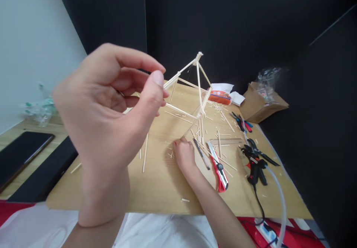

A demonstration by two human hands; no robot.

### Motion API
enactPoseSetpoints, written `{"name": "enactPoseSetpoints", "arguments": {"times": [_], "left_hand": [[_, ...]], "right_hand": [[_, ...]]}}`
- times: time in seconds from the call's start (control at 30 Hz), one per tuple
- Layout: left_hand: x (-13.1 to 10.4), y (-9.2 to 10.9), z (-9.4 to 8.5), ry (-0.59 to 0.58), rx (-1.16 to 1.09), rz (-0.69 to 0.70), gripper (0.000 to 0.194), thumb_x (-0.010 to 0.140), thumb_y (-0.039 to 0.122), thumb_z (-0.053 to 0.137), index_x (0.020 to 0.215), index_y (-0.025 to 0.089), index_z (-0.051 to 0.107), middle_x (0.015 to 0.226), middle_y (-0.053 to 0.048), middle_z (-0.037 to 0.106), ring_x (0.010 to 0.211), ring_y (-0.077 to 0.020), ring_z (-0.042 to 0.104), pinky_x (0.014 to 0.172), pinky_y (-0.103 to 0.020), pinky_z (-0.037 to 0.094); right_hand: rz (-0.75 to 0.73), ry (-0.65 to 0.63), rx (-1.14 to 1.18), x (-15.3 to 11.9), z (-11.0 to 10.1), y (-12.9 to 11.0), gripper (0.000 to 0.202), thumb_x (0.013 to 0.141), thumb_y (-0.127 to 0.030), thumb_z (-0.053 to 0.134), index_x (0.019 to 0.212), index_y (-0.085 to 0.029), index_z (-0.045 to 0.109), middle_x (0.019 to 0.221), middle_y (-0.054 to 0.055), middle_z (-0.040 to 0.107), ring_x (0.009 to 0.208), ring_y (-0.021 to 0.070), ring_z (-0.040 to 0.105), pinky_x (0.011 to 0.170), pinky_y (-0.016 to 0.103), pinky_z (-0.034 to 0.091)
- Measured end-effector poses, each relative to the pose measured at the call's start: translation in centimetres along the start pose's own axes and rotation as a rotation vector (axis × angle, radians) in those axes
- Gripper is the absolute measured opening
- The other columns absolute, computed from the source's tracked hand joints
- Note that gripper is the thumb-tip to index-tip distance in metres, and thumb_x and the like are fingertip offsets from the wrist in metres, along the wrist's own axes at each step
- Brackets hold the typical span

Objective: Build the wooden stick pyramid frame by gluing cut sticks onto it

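A pale wall (33, 32) gives way to black panels (228, 28). The left hand (107, 88) pinches a stick frame (199, 84) above the tan tabletop (156, 192); the right hand (184, 155) is curled, around what I can't tell. Further right, an orange pack (219, 97) bears print too small to read, near a cardboard box (260, 106).

Head-worn view, forward and down, close above the tabletop (158, 192)

An open frame (199, 88) of pale, thin sticks is held aloft, peak upward.
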State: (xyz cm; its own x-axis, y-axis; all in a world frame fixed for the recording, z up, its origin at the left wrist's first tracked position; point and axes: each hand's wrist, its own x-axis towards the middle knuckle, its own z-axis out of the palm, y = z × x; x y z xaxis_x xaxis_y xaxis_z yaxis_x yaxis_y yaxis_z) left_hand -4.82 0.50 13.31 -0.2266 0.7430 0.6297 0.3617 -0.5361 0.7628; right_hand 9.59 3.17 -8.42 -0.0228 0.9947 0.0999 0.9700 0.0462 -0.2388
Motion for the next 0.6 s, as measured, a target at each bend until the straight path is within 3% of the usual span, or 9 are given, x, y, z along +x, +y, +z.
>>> {"name": "enactPoseSetpoints", "arguments": {"times": [0.17, 0.3, 0.33, 0.43, 0.5, 0.6], "left_hand": [[0.2, -1.4, 0.6, 0.016, 0.042, 0.114, 0.009, 0.081, 0.017, 0.064, 0.088, 0.021, 0.068, 0.069, 0.005, 0.066, 0.059, -0.0092, 0.064, 0.046, -0.02, 0.052], [0.0, -2.1, 1.4, -0.143, 0.053, 0.074, 0.011, 0.08, 0.02, 0.066, 0.089, 0.024, 0.068, 0.077, 0.005, 0.068, 0.065, -0.0099, 0.064, 0.054, -0.02, 0.053], [-0.2, -2.2, 1.7, -0.202, 0.066, 0.063, 0.009, 0.08, 0.021, 0.066, 0.088, 0.026, 0.068, 0.078, 0.005, 0.068, 0.066, -0.0095, 0.063, 0.056, -0.02, 0.053], [-0.8, -2.1, 2.8, -0.413, 0.094, 0.047, 0.006, 0.083, 0.025, 0.063, 0.087, 0.028, 0.067, 0.084, 0.006, 0.069, 0.071, -0.0095, 0.063, 0.06, -0.019, 0.052], [-1.2, -2.1, 3.6, -0.571, 0.074, 0.038, 0.01, 0.086, 0.027, 0.058, 0.092, 0.03, 0.066, 0.092, 0.006, 0.069, 0.078, -0.0106, 0.063, 0.063, -0.02, 0.051], [-1.7, -2.2, 4.7, -0.791, 0.025, -0.015, 0.018, 0.09, 0.027, 0.052, 0.101, 0.034, 0.064, 0.1, 0.006, 0.068, 0.088, -0.0119, 0.063, 0.07, -0.021, 0.051]], "right_hand": [[-0.059, 0.061, 0.091, -0.4, -1.2, 0.3, 0.019, 0.085, -0.007, 0.053, 0.077, -0.013, 0.069, 0.082, 0.012, 0.068, 0.076, 0.0193, 0.063, 0.076, 0.029, 0.042], [-0.069, 0.193, 0.262, -2.3, -5.6, 0.9, 0.016, 0.091, -0.022, 0.051, 0.089, -0.017, 0.066, 0.088, 0.005, 0.067, 0.084, 0.0158, 0.06, 0.079, 0.026, 0.043], [-0.047, 0.242, 0.366, -2.9, -6.9, 1.1, 0.018, 0.093, -0.025, 0.049, 0.09, -0.018, 0.064, 0.088, 0.004, 0.066, 0.083, 0.0147, 0.059, 0.076, 0.025, 0.044], [0.136, 0.367, 1.038, -4.1, -10.4, 1.9, 0.015, 0.087, -0.033, 0.058, 0.084, -0.02, 0.063, 0.073, 0.0, 0.06, 0.067, 0.0128, 0.054, 0.064, 0.024, 0.042], [0.215, 0.36, 1.386, -4.4, -11.9, 2.3, 0.015, 0.084, -0.035, 0.064, 0.082, -0.02, 0.064, 0.063, -0.004, 0.053, 0.057, 0.0104, 0.046, 0.059, 0.024, 0.038], [0.213, 0.308, 1.635, -4.1, -12.9, 2.7, 0.015, 0.083, -0.034, 0.065, 0.081, -0.019, 0.065, 0.06, -0.005, 0.05, 0.055, 0.0079, 0.04, 0.061, 0.023, 0.035]]}}
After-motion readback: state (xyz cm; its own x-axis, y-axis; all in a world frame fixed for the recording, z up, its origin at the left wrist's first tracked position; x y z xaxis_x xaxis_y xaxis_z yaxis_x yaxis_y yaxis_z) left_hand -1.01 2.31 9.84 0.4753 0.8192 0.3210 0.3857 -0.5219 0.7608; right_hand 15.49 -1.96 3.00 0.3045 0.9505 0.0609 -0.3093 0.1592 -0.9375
